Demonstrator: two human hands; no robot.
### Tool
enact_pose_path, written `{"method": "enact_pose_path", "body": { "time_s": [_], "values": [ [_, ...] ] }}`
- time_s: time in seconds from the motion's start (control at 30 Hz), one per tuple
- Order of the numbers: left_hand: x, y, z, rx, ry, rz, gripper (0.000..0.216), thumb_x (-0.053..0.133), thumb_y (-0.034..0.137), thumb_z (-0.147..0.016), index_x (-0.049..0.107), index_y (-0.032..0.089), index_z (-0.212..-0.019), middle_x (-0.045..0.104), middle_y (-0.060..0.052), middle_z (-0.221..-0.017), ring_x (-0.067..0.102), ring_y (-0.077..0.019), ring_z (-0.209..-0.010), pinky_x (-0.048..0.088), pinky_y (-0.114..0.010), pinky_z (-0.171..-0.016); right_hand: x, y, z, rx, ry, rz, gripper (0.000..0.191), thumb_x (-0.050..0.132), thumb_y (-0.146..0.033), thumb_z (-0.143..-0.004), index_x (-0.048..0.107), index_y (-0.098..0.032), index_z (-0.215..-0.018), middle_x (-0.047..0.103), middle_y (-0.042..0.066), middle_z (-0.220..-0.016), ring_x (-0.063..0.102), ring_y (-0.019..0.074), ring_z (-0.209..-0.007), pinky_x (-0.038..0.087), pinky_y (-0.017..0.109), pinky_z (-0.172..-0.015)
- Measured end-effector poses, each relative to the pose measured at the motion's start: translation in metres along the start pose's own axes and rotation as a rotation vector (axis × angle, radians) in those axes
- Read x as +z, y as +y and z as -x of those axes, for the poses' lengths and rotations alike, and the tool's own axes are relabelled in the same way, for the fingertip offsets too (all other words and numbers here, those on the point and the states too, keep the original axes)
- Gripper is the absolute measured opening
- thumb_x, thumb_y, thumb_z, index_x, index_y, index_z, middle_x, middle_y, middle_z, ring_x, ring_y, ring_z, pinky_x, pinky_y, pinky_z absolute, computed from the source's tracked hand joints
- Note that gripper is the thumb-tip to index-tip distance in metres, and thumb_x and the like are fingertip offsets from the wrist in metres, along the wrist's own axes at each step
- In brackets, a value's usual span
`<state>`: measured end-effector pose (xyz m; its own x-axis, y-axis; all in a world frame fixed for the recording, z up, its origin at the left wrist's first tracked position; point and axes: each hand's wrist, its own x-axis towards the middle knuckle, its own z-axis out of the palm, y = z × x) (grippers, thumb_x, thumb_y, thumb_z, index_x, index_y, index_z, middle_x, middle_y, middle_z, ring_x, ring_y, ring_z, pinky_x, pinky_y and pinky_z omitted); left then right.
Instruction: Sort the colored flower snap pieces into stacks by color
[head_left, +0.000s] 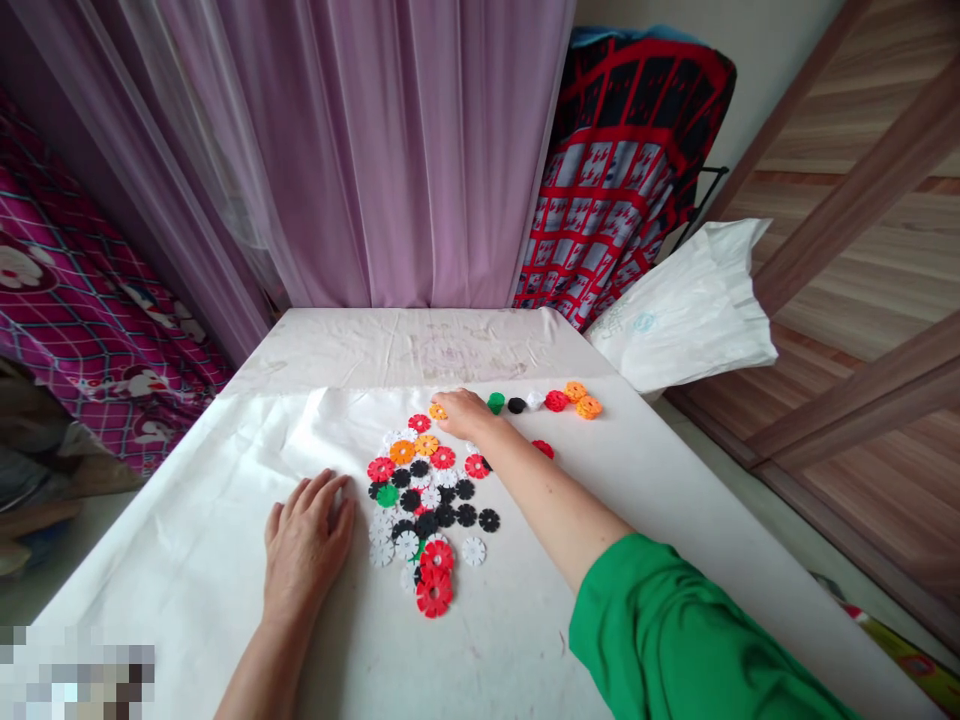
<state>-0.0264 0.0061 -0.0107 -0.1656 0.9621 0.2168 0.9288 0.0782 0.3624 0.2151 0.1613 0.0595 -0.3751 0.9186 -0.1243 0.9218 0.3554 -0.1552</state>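
A pile of flat snowflake-shaped plastic discs (pixel 424 500) in red, black, white, orange and green lies on the white cloth. My left hand (pixel 306 545) rests flat, fingers spread, just left of the pile. My right hand (pixel 463 412) reaches over the far end of the pile, palm down, fingertips closed on an orange disc (pixel 437 411). To its right a row of discs (pixel 544 401) runs green, black, white, red, orange. A lone red disc (pixel 543 449) lies beside my forearm in its green sleeve.
The white cloth covers the table (pixel 225 560). A white plastic bag (pixel 686 310) sits at the far right corner. Purple curtains (pixel 375 150) hang behind, with a red patterned blanket (pixel 622 180) to their right and pink patterned fabric (pixel 82 310) at the left.
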Motion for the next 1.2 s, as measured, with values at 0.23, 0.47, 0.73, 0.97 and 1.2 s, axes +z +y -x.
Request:
{"method": "enact_pose_path", "body": {
  "time_s": [0.23,0.47,0.73,0.97,1.2],
  "values": [
    [-0.002,0.003,-0.001,-0.019,-0.022,-0.007,0.043,0.037,0.041,-0.100,0.067,0.028,-0.127,0.060,-0.006,-0.148,0.045,-0.0293,-0.144,0.026,-0.057,-0.122,0.004,-0.005,-0.004,0.092,-0.039,0.008,0.051,0.073,-0.036,-0.084,0.062,-0.018,-0.131,0.069,0.015,-0.130,0.065,0.0276,-0.120,0.051,0.034,-0.097],
    [-0.004,0.004,-0.001,-0.022,-0.030,0.008,0.042,0.038,0.038,-0.099,0.067,0.027,-0.128,0.060,-0.007,-0.148,0.044,-0.0291,-0.144,0.025,-0.056,-0.122,0.001,-0.007,0.003,0.132,-0.055,-0.067,0.043,0.079,-0.033,-0.077,0.070,-0.018,-0.116,0.071,0.016,-0.125,0.068,0.0286,-0.113,0.052,0.034,-0.091],
    [-0.008,0.008,-0.002,-0.024,-0.016,0.012,0.041,0.041,0.039,-0.098,0.069,0.027,-0.126,0.062,-0.008,-0.145,0.046,-0.0294,-0.142,0.027,-0.055,-0.120,-0.023,0.018,0.053,0.201,0.112,-0.340,0.012,0.062,-0.019,-0.089,0.071,-0.022,-0.095,0.076,0.001,-0.094,0.069,0.0144,-0.085,0.050,0.023,-0.072],
    [-0.007,0.007,-0.003,0.004,-0.002,0.000,0.042,0.041,0.040,-0.097,0.069,0.027,-0.125,0.063,-0.009,-0.144,0.048,-0.0309,-0.140,0.030,-0.056,-0.119,-0.024,0.092,0.166,0.437,0.119,-1.031,0.002,0.065,-0.019,-0.080,0.063,-0.018,-0.079,0.056,-0.005,-0.058,0.052,0.0085,-0.053,0.039,0.018,-0.048],
    [-0.009,0.006,-0.006,0.019,-0.023,-0.014,0.046,0.036,0.045,-0.098,0.068,0.025,-0.125,0.061,-0.011,-0.146,0.047,-0.0333,-0.142,0.031,-0.058,-0.119,0.000,0.103,0.200,0.556,0.100,-1.175,0.009,0.070,-0.020,-0.073,0.061,-0.018,-0.075,0.055,-0.006,-0.054,0.050,0.0075,-0.052,0.040,0.016,-0.047]
  ]
}}
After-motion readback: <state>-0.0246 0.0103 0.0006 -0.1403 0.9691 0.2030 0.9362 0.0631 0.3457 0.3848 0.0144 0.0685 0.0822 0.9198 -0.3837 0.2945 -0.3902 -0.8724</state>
